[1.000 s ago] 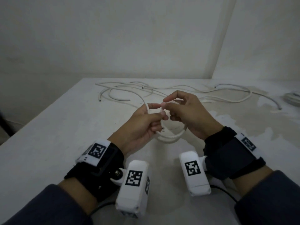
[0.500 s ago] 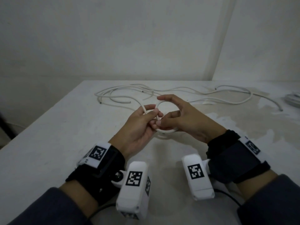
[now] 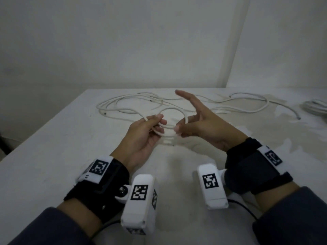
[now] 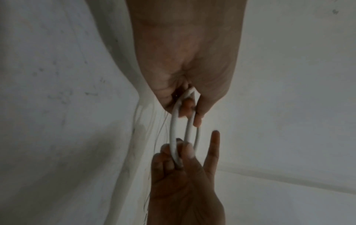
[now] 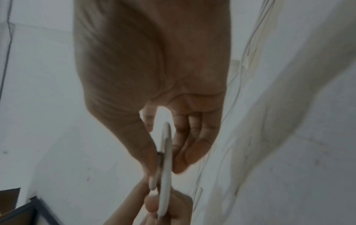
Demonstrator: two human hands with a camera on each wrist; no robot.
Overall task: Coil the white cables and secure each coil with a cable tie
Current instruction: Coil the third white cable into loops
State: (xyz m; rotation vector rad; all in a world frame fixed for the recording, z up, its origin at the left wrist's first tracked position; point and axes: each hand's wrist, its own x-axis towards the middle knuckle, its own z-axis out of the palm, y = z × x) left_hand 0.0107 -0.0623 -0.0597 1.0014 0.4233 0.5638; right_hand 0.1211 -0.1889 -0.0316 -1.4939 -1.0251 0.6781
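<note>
A small coil of white cable hangs just above the white table, between my two hands. My left hand pinches the coil's left side between thumb and fingers. On the opposite side, my right hand pinches the loops with thumb and curled fingers, while its index finger points straight out. The left wrist view shows the coil edge-on, with my left hand above it and my right hand below. In the right wrist view the coil runs between thumb and fingers. No cable tie shows.
Several loose white cables sprawl across the far side of the table, one reaching right. A bundle of white cable lies at the right edge. The table's left edge drops off, and a wall stands close behind.
My right hand has let go of the loop's top, slid to its right side and straightened its index finger. The coil now spreads wider between my hands; my left hand keeps its pinch.
</note>
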